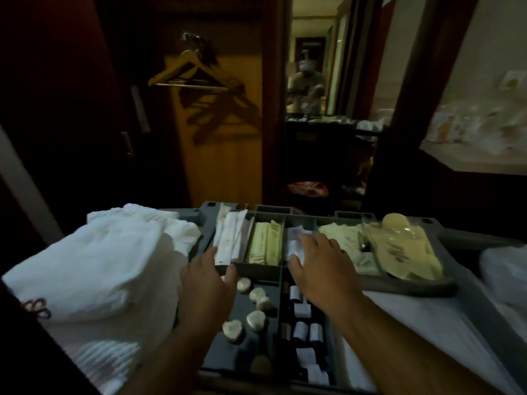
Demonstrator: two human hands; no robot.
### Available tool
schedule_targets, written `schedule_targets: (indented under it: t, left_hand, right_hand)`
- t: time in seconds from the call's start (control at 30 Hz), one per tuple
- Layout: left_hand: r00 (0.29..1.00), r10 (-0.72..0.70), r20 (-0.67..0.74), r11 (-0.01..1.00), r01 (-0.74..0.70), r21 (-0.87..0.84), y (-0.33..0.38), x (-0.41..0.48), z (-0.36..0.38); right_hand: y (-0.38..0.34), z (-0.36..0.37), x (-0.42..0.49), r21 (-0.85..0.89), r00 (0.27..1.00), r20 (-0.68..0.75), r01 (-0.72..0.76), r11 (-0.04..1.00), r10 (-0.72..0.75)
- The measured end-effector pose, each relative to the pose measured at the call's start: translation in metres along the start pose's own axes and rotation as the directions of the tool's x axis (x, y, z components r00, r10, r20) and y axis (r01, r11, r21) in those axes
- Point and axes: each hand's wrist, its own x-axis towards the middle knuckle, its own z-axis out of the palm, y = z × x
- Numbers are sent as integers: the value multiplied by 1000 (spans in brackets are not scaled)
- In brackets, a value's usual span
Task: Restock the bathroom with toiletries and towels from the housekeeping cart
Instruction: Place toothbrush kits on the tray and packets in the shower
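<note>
Left of the left grip [204,283], folded white terry towels [94,260] are heaped, soft and ribbed. Their edge presses against the wall of the grey plastic organiser tray [256,270]. The left grip stretches forward palm down, fingers loosely straight and holding nothing. Its fingertips lie at the near end of the long white paper sachets [229,238], and one finger lies on the tray's cross divider.

Just right of its wrist, round soaps [256,317] in pleated white wrap lie loose in a shallow bay, with bare tray floor between them. Between the two grips stands a bay of upright yellow-green packets [265,246].

The right grip [322,269] is flat, palm down, fingers spread wide and empty. It is over a bay of clear-wrapped white items [293,243]; whether it touches them I cannot tell. Beside its forearm, small dark bottles with white labels [302,329] lie in a narrow row.

Right of that grip are pale green packets [342,243], then glossy clear pouches [399,246] overlapping the tray's rim. Further right lie white sheeting [427,323] and a white plastic bag [504,269].

Well ahead of the left grip, wooden hangers [188,69] hang on a hook.
</note>
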Motion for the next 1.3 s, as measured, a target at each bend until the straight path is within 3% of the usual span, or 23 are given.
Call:
schedule_targets:
  t: [0.13,0.4,0.57,0.83,1.07,1.23,1.3]
  left_hand:
    - [998,-35,47,994,30,106,-3,18,11]
    - [995,-103,15,995,102,12,-1,19,15]
    - [995,-96,18,988,93,121,5,49,22]
    - [987,-119,109,983,101,152,-15,106,56]
    - [953,-229,196,960,188,208,-28,146,78]
    - [930,-265,254,964,251,84,-38,158,96]
    - [950,-249,190,968,240,69,-41,157,94]
  right_hand:
    - [6,31,43,165,999,40,16,986,-22]
    - [16,80,74,331,993,62,75,941,-101]
    - [23,79,95,337,991,88,70,939,-105]
    - [42,75,105,284,987,149,10,959,-54]
    - [42,92,110,253,988,144,9,967,-47]
    - [38,111,113,276,982,175,17,961,-67]
    - [36,115,115,277,982,175,14,961,-65]
